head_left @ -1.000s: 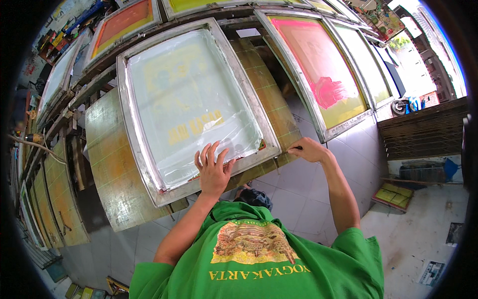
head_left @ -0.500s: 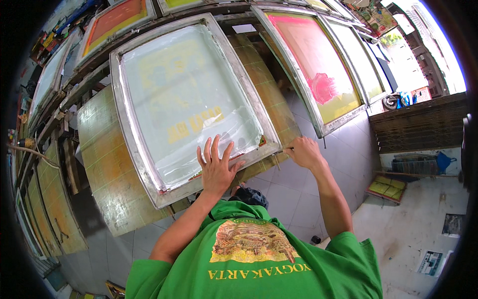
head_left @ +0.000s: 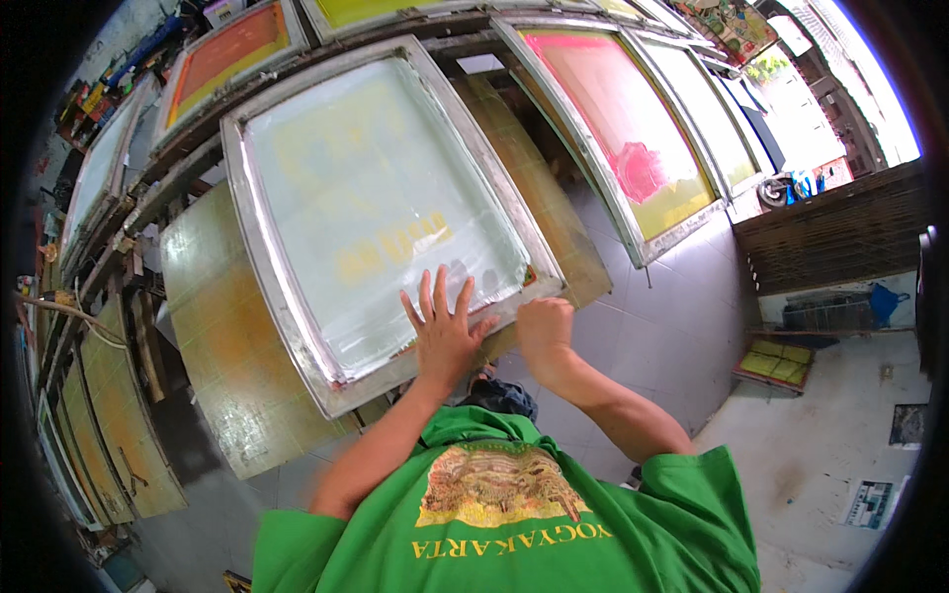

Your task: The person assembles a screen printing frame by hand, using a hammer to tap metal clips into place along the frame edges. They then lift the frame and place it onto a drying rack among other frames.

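A large screen-printing frame [head_left: 465, 109] lies tilted before me, its mesh smeared with pale white ink over a faint yellowish design. My left hand [head_left: 445, 321] rests with fingers spread on its near edge, the fingertips reaching over the mesh. Close by, my right hand [head_left: 545, 334] is closed in a fist at the near edge, left of the near right corner. Whatever the fist holds, if anything, is hidden. Under the frame, a yellowish-brown printing board [head_left: 232, 366] sticks out at both sides.
To the right stands another screen frame [head_left: 647, 168] with pink ink. An orange and yellow screen [head_left: 232, 59] sits at the far left. More boards [head_left: 138, 415] line the left. A slatted wooden barrier [head_left: 830, 232] and a yellow panel [head_left: 774, 363] are at the right, beyond the tiled floor.
My right hand has moved left along the frame's near edge, from a pinch by the corner to a fist. My left hand stays spread on the edge.
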Available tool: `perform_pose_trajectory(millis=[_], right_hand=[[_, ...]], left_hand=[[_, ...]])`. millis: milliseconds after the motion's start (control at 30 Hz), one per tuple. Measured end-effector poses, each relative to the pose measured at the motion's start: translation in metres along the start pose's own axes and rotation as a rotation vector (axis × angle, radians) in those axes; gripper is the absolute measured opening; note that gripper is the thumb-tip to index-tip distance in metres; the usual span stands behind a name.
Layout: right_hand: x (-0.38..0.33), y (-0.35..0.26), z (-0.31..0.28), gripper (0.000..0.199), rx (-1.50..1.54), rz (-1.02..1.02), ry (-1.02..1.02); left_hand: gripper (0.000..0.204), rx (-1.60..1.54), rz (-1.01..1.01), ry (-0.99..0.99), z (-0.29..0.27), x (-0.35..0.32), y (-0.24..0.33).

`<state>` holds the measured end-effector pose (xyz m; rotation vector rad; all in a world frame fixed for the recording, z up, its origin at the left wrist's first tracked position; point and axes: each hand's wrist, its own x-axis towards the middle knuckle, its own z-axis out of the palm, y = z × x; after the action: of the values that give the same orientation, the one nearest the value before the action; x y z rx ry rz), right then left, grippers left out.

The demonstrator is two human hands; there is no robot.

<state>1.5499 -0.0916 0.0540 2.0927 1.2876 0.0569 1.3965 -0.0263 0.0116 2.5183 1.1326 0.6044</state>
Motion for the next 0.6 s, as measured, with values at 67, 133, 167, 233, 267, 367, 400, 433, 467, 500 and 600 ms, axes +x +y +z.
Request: perform_pose_trajectory(millis=[67,133,167,233,267,367,400,433,467,500,600], right_hand=[[0.012,0.025,-0.005,0.015,0.114,0.022,0.050],[0.000,0.057,-0.013,0.015,0.168,-0.002,0.092],[-0.010,0.072,-0.022,0.015,0.161,-0.045,0.124],[-0.033,0.105,-0.026,0.016,0.387,-0.085,0.081],[-0.046,0.116,-0.035,0.018,0.622,-0.093,0.081],[-0.071,0.133,-0.039,0.027,1.226,-0.107,0.019],[-0.076,0.134,-0.027,0.030,1.367,-0.100,-0.028],[-0.078,0.134,-0.016,0.033,1.506,-0.096,-0.081],[-0.081,0.130,-0.004,0.034,1.581,-0.078,-0.103],[-0.081,0.123,0.008,0.035,1.656,-0.055,-0.125],[-0.077,0.118,0.021,0.036,1.700,-0.078,-0.151]], left_hand=[[0.074,-0.024,-0.006,0.045,0.000,0.002,0.001],[0.074,-0.063,-0.008,0.064,-0.002,-0.001,0.002],[0.074,-0.081,-0.018,0.084,-0.001,0.001,0.000],[0.055,-0.171,0.007,0.168,-0.007,0.000,0.000],[0.048,-0.234,0.010,0.203,-0.006,-0.003,-0.005],[0.028,-0.349,-0.045,0.309,-0.018,-0.012,-0.010],[0.023,-0.369,-0.068,0.345,-0.026,-0.014,-0.010],[0.021,-0.418,-0.102,0.351,-0.033,-0.016,-0.012],[0.020,-0.470,-0.142,0.356,-0.040,-0.020,-0.013],[0.019,-0.523,-0.179,0.361,-0.047,-0.024,-0.011],[0.019,-0.576,-0.383,0.362,-0.072,-0.050,-0.002]])
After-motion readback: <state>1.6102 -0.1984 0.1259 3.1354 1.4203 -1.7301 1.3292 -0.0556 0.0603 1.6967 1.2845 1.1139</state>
